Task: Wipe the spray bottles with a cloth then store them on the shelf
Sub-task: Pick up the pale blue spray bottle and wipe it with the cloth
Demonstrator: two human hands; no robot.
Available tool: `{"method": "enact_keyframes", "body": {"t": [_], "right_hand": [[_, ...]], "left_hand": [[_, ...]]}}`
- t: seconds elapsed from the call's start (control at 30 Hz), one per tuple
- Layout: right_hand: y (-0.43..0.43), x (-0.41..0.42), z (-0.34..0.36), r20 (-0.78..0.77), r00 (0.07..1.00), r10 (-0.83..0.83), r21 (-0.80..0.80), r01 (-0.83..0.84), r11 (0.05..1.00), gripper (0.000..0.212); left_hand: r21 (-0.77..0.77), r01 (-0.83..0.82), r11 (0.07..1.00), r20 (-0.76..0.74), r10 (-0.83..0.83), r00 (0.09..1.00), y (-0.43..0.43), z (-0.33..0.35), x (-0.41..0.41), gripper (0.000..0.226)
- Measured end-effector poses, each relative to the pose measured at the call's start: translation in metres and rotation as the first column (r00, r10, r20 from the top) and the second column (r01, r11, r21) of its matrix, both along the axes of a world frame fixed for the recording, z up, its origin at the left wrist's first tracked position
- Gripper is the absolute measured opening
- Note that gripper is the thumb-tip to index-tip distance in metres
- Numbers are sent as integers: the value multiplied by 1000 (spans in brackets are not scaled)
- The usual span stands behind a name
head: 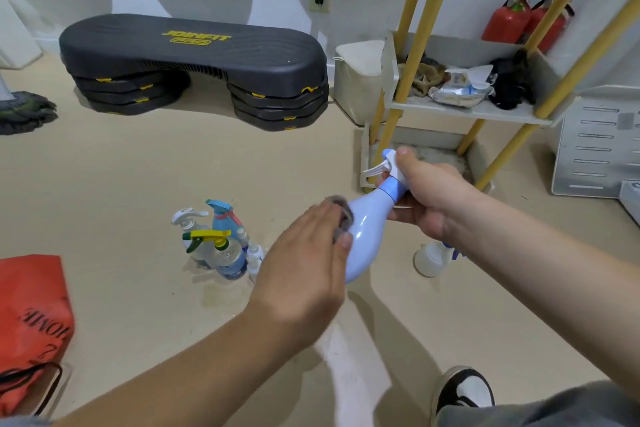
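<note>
My right hand [426,198] grips the neck of a light blue spray bottle [365,230], held tilted in the air with its white trigger toward the shelf. My left hand [304,260] presses a grey cloth [341,215] against the bottle's body; most of the cloth is hidden under the palm. A cluster of several spray bottles [216,243] stands on the floor to the left. Another white bottle [433,258] sits on the floor under my right forearm. The white shelf [474,111] with yellow posts stands at the right.
A black step platform [194,66] sits by the back wall. A red bag [33,315] lies at the left edge, a mop head [26,111] farther back. Rags and a wipes pack lie on the shelf; two red fire extinguishers [519,17] stand behind it. My shoe [464,390] is at the bottom right.
</note>
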State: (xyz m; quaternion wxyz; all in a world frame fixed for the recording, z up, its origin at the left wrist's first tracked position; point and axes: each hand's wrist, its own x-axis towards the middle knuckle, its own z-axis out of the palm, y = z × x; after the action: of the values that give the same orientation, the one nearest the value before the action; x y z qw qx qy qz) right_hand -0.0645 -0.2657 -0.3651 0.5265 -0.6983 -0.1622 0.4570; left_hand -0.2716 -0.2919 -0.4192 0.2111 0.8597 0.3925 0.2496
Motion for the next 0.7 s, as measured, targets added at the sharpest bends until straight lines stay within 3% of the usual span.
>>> {"method": "enact_keyframes", "body": {"t": [0.07,0.13,0.17,0.2,0.23,0.27,0.33,0.37,0.4,0.57,0.7], "right_hand": [[2,0,0,-30,999,-18,3,18,1000,26],[4,2,2,-48,998,-39,11,39,999,25],[5,4,3,-46,998,-52,17,53,998,26],[5,5,3,-43,997,-65,22,66,998,25],[5,7,3,-42,996,-74,26,75,997,25],[4,9,3,-54,995,-80,30,82,996,25],[2,11,4,-124,988,-93,44,99,994,27],[2,12,4,-161,982,-97,50,106,993,29],[3,13,5,-186,978,-97,56,109,992,29],[2,12,7,-194,977,-86,65,100,993,29],[2,9,9,-185,980,-77,64,90,994,28]], "left_hand": [[228,163,960,-103,-143,984,-9,-1,3,52],[346,261,901,-201,-200,959,6,-7,-3,53],[296,251,921,-169,-209,963,16,-9,-6,50],[152,181,972,-63,-173,983,23,-9,-8,46],[-103,44,994,106,-33,994,27,-4,-10,38],[-352,-47,935,242,140,960,31,1,-11,31],[-712,-172,680,272,494,826,42,4,-13,34],[-773,-186,607,251,562,788,46,4,-14,37],[-767,-207,608,240,570,785,47,6,-15,39],[-689,-135,712,335,479,812,39,19,-9,44],[-686,-162,710,347,514,785,37,29,-5,42]]}}
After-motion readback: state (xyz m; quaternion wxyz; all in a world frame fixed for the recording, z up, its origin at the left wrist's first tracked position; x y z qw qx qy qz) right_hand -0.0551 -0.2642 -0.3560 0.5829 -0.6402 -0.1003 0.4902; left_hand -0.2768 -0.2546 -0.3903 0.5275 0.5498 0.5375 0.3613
